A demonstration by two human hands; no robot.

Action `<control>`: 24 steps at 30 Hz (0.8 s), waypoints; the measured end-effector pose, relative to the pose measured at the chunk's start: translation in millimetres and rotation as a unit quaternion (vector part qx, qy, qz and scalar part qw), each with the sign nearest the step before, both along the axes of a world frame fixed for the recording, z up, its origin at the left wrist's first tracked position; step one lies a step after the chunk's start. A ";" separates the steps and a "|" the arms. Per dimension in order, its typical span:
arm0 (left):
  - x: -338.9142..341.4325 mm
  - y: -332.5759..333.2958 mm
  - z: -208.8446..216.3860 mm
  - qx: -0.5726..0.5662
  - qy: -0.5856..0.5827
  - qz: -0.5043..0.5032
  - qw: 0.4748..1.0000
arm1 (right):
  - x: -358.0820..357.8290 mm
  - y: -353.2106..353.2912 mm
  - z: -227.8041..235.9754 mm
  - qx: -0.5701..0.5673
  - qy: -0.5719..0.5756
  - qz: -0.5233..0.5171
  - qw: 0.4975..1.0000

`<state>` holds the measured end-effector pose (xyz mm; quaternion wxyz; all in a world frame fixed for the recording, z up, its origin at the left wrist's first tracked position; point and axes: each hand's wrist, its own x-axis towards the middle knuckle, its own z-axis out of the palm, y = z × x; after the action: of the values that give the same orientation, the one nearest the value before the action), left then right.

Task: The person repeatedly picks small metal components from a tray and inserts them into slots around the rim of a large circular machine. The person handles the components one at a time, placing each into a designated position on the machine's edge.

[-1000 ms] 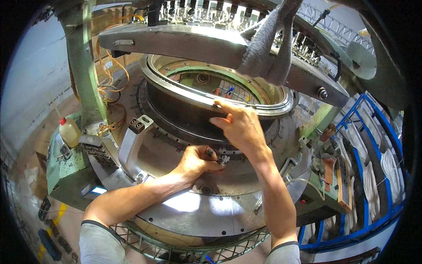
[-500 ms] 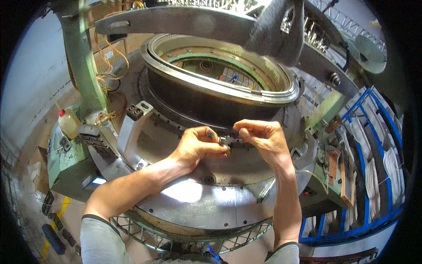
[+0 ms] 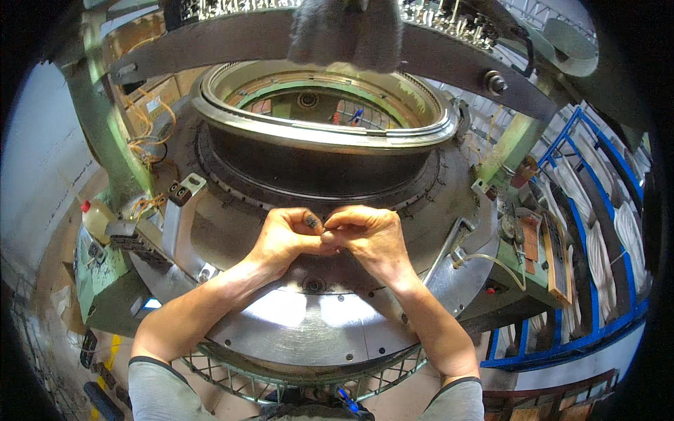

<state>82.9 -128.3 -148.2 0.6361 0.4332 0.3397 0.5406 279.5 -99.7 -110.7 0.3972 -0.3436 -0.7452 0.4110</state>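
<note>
My left hand [image 3: 281,237] and my right hand [image 3: 371,237] meet over the front of a large round metal machine bed [image 3: 316,326]. Both are closed in a pinch, fingertips touching. A small metal part showed at my left fingertips half a second ago; the fingers now cover nearly all of it. A dark smudge or patch marks the left index finger. What the right fingertips grip is hidden. Behind the hands stands a dark cylinder [image 3: 316,168] topped by a shiny metal ring [image 3: 330,139].
A curved steel beam [image 3: 232,43] crosses above the ring, with grey cloth [image 3: 344,38] hanging over it. Upright brackets [image 3: 181,224] stand on the bed. At left is a bottle with a red cap [image 3: 97,219]; at right, a blue rack [image 3: 597,281] holds white material.
My right hand has come left and down until its fingertips meet the left hand's, covering the small metal part. The whole view has shifted, and the machine appears further left.
</note>
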 end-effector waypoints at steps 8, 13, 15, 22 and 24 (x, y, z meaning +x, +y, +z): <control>2.0 -5.2 4.5 0.036 0.076 0.042 0.996 | 5.3 -1.2 -3.1 -0.091 0.006 0.030 0.995; 8.7 -9.7 27.2 0.073 0.116 0.076 0.988 | 12.0 5.7 4.8 -0.064 0.055 0.034 0.996; 10.7 -8.6 42.6 0.054 0.125 0.071 0.988 | 15.2 9.3 13.9 -0.067 0.107 0.060 0.990; 22.6 21.8 107.9 0.208 0.250 0.095 0.941 | 33.2 41.6 70.3 0.004 0.151 0.117 0.981; 24.5 35.9 128.3 0.220 0.241 0.077 0.942 | 37.7 60.2 92.3 0.008 0.133 0.117 0.984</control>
<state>107.5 -92.3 -19.9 0.3810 0.6519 0.3878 0.5287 317.2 -39.5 -18.4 0.4442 -0.1933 -0.7242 0.4907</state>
